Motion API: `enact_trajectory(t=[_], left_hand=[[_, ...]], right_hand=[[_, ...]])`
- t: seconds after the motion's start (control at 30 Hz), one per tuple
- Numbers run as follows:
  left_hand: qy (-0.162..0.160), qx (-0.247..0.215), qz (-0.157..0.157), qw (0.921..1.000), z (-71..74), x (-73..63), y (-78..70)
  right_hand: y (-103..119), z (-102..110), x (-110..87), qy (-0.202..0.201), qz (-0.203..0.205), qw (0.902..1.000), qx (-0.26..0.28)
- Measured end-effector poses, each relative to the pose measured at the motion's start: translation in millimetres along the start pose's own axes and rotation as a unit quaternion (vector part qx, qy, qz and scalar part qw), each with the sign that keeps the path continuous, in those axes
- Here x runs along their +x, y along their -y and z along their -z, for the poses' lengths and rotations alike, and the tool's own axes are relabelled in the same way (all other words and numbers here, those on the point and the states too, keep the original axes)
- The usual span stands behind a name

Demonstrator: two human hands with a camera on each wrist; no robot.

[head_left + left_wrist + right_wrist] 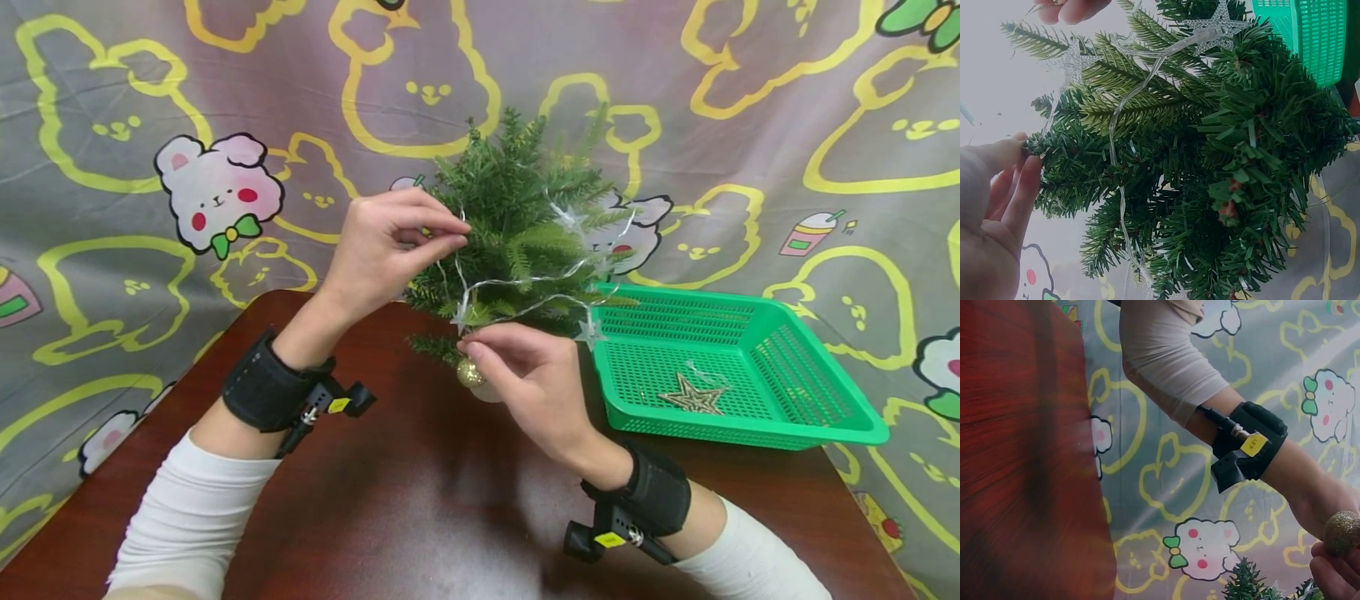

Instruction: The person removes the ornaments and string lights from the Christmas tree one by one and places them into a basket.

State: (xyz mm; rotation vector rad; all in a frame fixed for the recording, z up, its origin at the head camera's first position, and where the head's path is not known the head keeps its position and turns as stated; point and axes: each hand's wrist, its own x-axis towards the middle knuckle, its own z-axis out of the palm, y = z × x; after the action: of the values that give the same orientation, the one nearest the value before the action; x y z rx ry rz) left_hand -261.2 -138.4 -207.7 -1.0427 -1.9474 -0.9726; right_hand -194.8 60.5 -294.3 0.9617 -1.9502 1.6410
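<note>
A small artificial Christmas tree (510,192) stands on the table, strung with a clear wire light string (536,282) bearing star-shaped lights (591,329). At its left side my left hand (393,242) pinches the tip of a green branch (1066,147) between thumb and fingers. Lower down at the front, my right hand (536,375) pinches the top of a glittery gold ball ornament (470,372), close to a low branch. The ball hangs just below the fingertips; in the right wrist view the gold ball (1342,532) shows beside the curled fingers. Its hanging loop is hidden.
Right of the tree is a green plastic basket (843,417) with a gold glitter star ornament (693,396) inside. The dark red-brown table (360,500) reaches back to a patterned curtain (315,100). Both wrists wear black camera straps (273,383).
</note>
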Motion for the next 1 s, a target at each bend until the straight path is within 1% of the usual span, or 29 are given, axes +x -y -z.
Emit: enact_trajectory(t=[0.23,0.5,0.7,0.83,1.0], left_hand=[[0.0,0.0,0.0,1.0,-0.3,-0.5,0.9],[0.0,0.0,0.0,1.0,0.0,-1.3,1.5],[0.0,0.001,-0.002,1.0,0.1,-1.1,0.9],[0.0,0.001,-0.003,1.0,0.2,-0.7,0.1],[0.0,0.002,-0.003,1.0,0.2,-0.1,0.0]], right_hand=[[-0.2,0.2,0.8,0.003,-0.004,1.0,0.002],[2.2,1.9,2.9,-0.001,-0.007,0.9997,-0.021],[4.1,3.6,4.7,-0.006,-0.017,0.9995,-0.026],[5.0,4.2,4.9,-0.015,-0.016,0.9996,-0.017],[7.6,5.7,6.4,-0.029,-0.001,0.9996,0.005]])
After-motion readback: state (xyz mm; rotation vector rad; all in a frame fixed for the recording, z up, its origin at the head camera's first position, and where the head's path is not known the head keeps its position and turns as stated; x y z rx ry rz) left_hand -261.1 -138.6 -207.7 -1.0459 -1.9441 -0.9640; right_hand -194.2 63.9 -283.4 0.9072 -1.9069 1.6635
